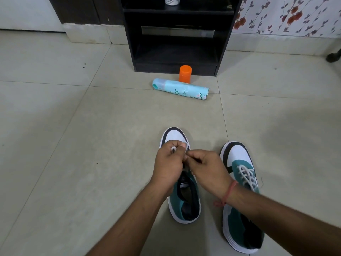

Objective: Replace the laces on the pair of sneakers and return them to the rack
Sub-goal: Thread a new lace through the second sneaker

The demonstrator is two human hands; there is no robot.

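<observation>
While both sneakers stand on the pale tiled floor [92, 145], your left hand [168, 161] pinches a white lace loop [44, 149] over the unlaced teal-and-white sneaker [184, 200]; your right hand [208, 167] apparently pinches the same lace. Beside it stands the laced teal-and-white sneaker [239, 191], well short of the black wooden rack [177, 52].

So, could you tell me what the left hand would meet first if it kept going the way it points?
Probably the white toe of the left sneaker, just beyond the left hand; depth is unclear.
</observation>
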